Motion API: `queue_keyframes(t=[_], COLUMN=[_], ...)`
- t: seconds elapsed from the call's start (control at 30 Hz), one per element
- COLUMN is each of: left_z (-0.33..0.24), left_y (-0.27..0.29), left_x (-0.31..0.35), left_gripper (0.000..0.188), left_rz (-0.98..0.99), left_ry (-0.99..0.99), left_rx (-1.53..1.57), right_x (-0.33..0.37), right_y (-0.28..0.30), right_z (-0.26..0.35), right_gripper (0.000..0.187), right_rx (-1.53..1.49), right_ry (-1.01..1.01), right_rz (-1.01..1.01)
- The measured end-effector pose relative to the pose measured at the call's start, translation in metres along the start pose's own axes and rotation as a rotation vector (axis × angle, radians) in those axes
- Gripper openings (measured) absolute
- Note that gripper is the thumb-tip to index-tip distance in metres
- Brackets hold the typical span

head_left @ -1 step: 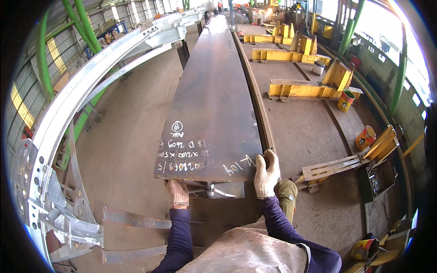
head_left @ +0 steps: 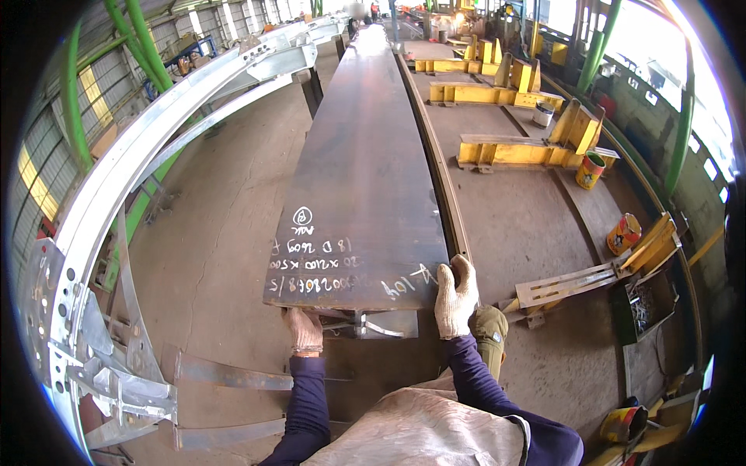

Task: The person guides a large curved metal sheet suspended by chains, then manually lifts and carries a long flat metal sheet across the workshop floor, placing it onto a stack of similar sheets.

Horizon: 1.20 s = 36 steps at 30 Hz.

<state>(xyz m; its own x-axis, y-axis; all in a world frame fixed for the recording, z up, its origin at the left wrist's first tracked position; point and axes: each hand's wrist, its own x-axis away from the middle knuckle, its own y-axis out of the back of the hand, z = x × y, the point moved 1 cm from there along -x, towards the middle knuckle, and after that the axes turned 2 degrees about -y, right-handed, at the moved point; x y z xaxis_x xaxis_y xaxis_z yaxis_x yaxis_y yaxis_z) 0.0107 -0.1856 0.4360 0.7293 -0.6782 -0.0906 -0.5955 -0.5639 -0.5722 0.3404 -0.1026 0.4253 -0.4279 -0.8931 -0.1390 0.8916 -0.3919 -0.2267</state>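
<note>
Head view: plate (head_left: 365, 179) lengthwise ahead; left hand (head_left: 304, 330) below its near left corner, right hand (head_left: 455, 301) at near right corner, both grips impossible to judge. Possible pinching of either hand, from sudden plate slide.

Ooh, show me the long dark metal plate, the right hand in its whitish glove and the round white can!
Long dark metal plate (head_left: 364, 171): head view, middle of its top.
Right hand in its whitish glove (head_left: 455, 301): head view, middle of hand.
Round white can (head_left: 543, 117): head view, its side.
</note>
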Motion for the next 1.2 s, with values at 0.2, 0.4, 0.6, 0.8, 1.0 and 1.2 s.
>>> queue_keyframes(t=[0.2,0.4,0.6,0.8,1.0,1.2], left_z=[-0.007,-0.011,0.006,0.002,-0.004,-0.01], left_y=[-0.017,-0.028,-0.012,-0.006,-0.008,0.001], left_x=[0.025,0.023,0.015,0.008,0.007,0.004], left_gripper=[0.036,0.037,0.033,0.027,0.031,0.034], left_rz=[-0.099,0.023,-0.051,-0.16,0.117,0.144], left_ry=[0.083,0.01,0.115,0.216,0.176,0.163], left_rx=[-0.104,-0.111,-0.127,-0.112,-0.109,-0.297], right_x=[-0.013,-0.006,-0.01,-0.007,-0.005,0.0], right_y=[0.007,0.01,0.011,0.009,0.006,-0.006], right_z=[0.01,0.014,0.003,0.003,0.009,0.007], right_gripper=[0.065,0.064,0.049,0.057,0.054,0.053], right_rx=[0.135,0.202,0.197,0.181,0.209,0.229], right_ry=[-0.064,-0.093,-0.054,-0.08,-0.089,-0.06], right_rz=[0.113,0.12,0.044,0.021,-0.013,-0.021])
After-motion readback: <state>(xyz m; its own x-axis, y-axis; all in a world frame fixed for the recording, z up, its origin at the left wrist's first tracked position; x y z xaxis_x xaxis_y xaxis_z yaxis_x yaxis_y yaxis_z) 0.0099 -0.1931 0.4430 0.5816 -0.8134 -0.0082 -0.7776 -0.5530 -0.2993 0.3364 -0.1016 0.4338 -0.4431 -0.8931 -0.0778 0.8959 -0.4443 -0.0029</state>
